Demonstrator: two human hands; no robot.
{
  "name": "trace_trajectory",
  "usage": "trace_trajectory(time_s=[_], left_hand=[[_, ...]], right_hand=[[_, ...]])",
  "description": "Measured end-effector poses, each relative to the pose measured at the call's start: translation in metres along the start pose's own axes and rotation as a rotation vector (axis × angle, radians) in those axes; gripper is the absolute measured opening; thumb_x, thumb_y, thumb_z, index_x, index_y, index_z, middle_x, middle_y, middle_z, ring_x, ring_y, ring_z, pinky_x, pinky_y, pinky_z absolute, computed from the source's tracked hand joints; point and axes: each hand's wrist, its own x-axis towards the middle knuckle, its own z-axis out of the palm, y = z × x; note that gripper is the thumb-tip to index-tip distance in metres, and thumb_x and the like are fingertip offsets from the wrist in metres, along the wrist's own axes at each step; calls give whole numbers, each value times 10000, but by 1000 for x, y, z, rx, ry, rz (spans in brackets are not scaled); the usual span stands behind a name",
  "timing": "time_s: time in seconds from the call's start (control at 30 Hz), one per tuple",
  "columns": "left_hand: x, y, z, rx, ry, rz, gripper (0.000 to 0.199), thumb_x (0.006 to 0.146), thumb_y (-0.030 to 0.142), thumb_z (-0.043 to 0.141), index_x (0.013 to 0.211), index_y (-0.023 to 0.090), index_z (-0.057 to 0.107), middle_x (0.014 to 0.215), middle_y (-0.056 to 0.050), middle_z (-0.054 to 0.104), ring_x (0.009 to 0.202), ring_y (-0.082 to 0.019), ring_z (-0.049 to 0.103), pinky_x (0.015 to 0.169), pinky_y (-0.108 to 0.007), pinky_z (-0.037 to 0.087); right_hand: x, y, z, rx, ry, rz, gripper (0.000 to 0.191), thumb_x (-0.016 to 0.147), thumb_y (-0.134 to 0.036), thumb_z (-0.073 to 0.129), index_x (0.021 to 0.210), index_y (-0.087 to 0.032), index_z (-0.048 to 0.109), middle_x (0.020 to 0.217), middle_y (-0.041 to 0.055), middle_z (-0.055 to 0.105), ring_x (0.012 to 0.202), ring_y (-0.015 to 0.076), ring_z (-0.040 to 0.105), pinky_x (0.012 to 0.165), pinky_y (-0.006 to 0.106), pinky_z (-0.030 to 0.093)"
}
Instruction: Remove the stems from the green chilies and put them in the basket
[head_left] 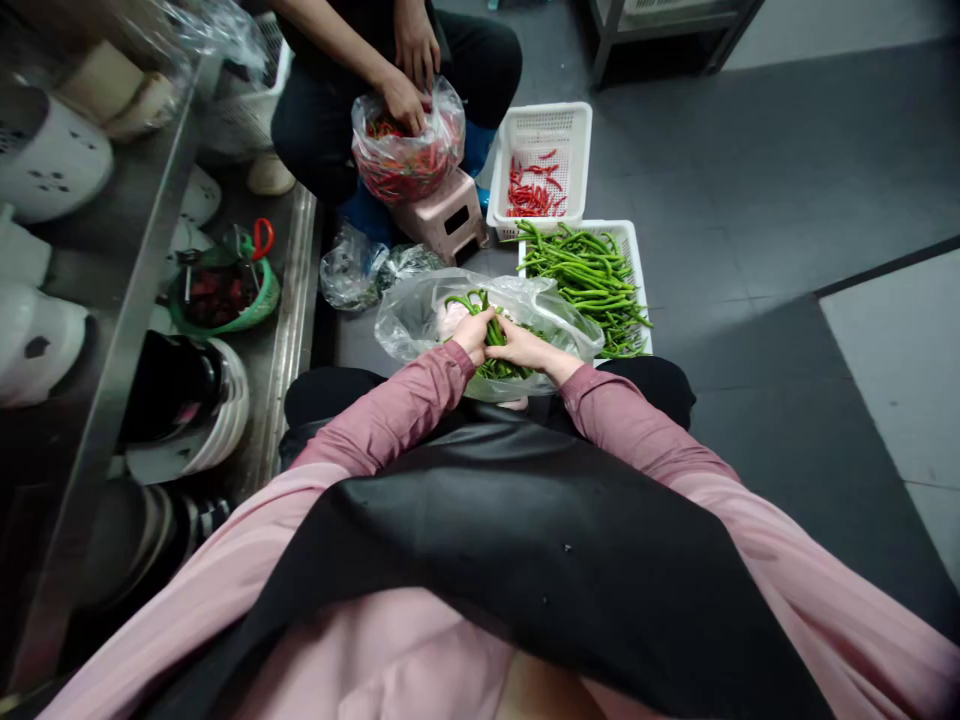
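Observation:
Both hands meet over an open clear plastic bag (405, 318) that rests between my knees with green peppers (499, 368) inside. My left hand (474, 335) is closed around a small bunch of green peppers, whose curved ends stick out above the fingers. From the right, my right hand (525, 347) touches the same bunch with its fingers closed on it. Right behind the bag, a white basket (636, 262) is heaped with long green peppers (581, 275).
Across from me a seated person's hands (409, 95) reach into a bag of red peppers (405, 170) on a pink stool (446, 215). A white basket (581, 150) holds some red peppers. Metal shelves (139, 290) with dishes and a green bowl (262, 300) stand left.

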Motion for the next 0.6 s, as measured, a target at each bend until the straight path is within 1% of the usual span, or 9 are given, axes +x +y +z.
trace_trajectory(time_s=[0.07, 0.13, 0.23, 0.3, 0.37, 0.4, 0.47, 0.53, 0.6], left_hand=[[-9, -5, 9, 164, -72, 67, 95, 824, 192, 600, 890, 124, 609, 716, -34, 667, 769, -168, 676, 802, -305, 541], [-22, -3, 12, 308, -194, 145, 164, 827, 231, 606, 949, 122, 615, 793, -47, 688, 865, -182, 669, 857, -326, 521], [-38, 13, 1, 555, -508, 269, 273, 765, 260, 685, 997, 127, 629, 908, -62, 696, 972, -195, 644, 913, -325, 485], [-37, 25, -13, 722, -744, 225, 361, 712, 264, 733, 1031, 130, 632, 958, -81, 693, 968, -207, 648, 892, -334, 491], [-25, 31, -26, 893, -900, 84, 416, 710, 285, 729, 1083, 136, 620, 1002, -109, 687, 898, -209, 666, 821, -349, 520], [-16, 30, -31, 999, -921, 29, 412, 731, 292, 702, 1103, 138, 613, 1007, -115, 685, 848, -202, 671, 780, -351, 532], [5, 19, -34, 1312, -837, 81, 345, 766, 260, 647, 1084, 129, 627, 951, -101, 693, 783, -183, 664, 750, -336, 534], [21, -1, -31, 1674, -746, 276, 286, 770, 197, 613, 1045, 133, 658, 952, -90, 693, 852, -193, 653, 822, -324, 510], [30, -22, -25, 1949, -724, 468, 282, 791, 182, 575, 1054, 148, 671, 1027, -105, 675, 947, -222, 635, 882, -330, 480]], right_hand=[[-4, -6, -6, -97, 9, 2, 638, 718, -238, 652, 1308, -113, 444, 1138, 112, 624, 980, 217, 598, 908, 369, 463], [-12, -13, -11, -228, 87, 49, 563, 714, -213, 624, 1248, -97, 491, 1084, 126, 636, 954, 244, 600, 877, 395, 472], [-35, -34, -22, -342, 244, 60, 506, 700, -182, 593, 1193, -92, 524, 1068, 136, 634, 949, 264, 595, 850, 400, 474], [-63, -56, -38, -344, 227, -14, 431, 711, -189, 570, 1134, -110, 558, 1018, 106, 642, 896, 240, 599, 815, 370, 483], [-97, -80, -63, -340, 103, -100, 358, 707, -197, 570, 1059, -138, 590, 930, 59, 645, 808, 201, 596, 759, 328, 488], [-115, -91, -79, -337, 67, -125, 351, 701, -196, 576, 1049, -155, 592, 895, 37, 640, 772, 183, 590, 732, 309, 486], [-143, -106, -114, -342, 125, -131, 358, 718, -205, 576, 1075, -180, 572, 847, 14, 624, 719, 156, 572, 682, 284, 476], [-154, -106, -151, -408, 379, -71, 321, 753, -221, 561, 1072, -184, 547, 790, 10, 597, 651, 131, 532, 638, 274, 454], [-143, -90, -187, -580, 693, 71, 305, 752, -201, 565, 1052, -155, 532, 772, 30, 584, 641, 129, 509, 644, 291, 437]])
